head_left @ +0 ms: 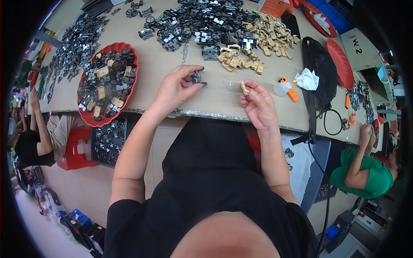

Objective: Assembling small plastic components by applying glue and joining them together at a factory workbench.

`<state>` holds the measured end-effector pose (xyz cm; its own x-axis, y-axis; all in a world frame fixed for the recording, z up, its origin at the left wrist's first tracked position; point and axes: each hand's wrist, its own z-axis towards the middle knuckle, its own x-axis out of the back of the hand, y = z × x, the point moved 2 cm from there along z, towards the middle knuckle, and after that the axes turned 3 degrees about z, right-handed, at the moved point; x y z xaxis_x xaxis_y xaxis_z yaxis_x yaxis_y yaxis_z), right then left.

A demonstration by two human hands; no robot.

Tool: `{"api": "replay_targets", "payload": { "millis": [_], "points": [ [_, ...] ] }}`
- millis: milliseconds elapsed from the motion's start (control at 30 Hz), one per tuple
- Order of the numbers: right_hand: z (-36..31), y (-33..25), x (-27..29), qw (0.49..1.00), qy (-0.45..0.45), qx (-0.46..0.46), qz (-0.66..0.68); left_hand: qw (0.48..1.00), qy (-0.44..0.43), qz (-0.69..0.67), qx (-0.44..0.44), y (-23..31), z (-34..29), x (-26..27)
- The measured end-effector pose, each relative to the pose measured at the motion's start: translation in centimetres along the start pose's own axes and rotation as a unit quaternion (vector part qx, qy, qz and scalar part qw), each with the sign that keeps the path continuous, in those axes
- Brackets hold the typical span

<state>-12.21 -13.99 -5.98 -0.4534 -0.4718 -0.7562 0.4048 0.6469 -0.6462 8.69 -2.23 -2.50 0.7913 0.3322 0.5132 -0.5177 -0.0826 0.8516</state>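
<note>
Near the table's front edge my left hand [175, 88] pinches a small dark grey toy car chassis [197, 77] between thumb and fingers. To its right, my right hand [259, 105] grips a small tan plastic toy part [244, 88] by the fingertips, apart from the chassis. Ahead of my hands lies a heap of similar tan parts [271, 36], some spilling toward me. Beside it, at the far middle, is a large pile of dark toy chassis with wheels [202, 21]. A red scalloped tray [136, 75] on the left holds dark chassis, several with tan parts.
On the right lie a white tissue [306, 79], an orange tool [293, 95], a black bag [318, 64] with a strap and cable, and a red tray [340, 64]. More dark parts [77, 47] cover the far left. Other people work at both sides, one in a green top [363, 174].
</note>
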Motion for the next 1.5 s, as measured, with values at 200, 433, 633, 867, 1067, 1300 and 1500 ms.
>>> {"api": "replay_targets", "payload": {
  "millis": [200,433,633,867,1067,1300,1500],
  "points": [
    [0.3,0.4,-1.6,0.997,0.001,0.003,-0.080,0.943,-0.096,-0.310,0.069,1.7,-0.8,-2.8],
    [0.3,0.6,-1.4,0.996,-0.008,0.000,-0.089,0.906,-0.085,-0.410,0.064,2.4,-1.0,-4.9],
    [0.3,0.5,-1.4,0.996,-0.015,-0.014,-0.085,0.884,-0.055,-0.456,0.086,1.9,-1.1,-5.3],
    [0.5,0.6,-1.4,0.992,-0.010,-0.016,-0.127,0.937,0.009,-0.350,0.014,1.6,-1.2,-5.1],
    [0.9,0.4,-2.1,0.985,-0.006,-0.038,-0.168,0.938,0.024,-0.345,-0.003,1.3,-1.3,-5.0],
    [1.2,0.5,-1.9,0.988,-0.011,-0.049,-0.144,0.944,0.036,-0.328,-0.006,1.8,-1.3,-5.1],
    [1.2,0.3,-1.6,0.991,-0.012,-0.061,-0.117,0.946,0.044,-0.321,-0.030,1.8,-1.3,-5.3]
  ]
}}
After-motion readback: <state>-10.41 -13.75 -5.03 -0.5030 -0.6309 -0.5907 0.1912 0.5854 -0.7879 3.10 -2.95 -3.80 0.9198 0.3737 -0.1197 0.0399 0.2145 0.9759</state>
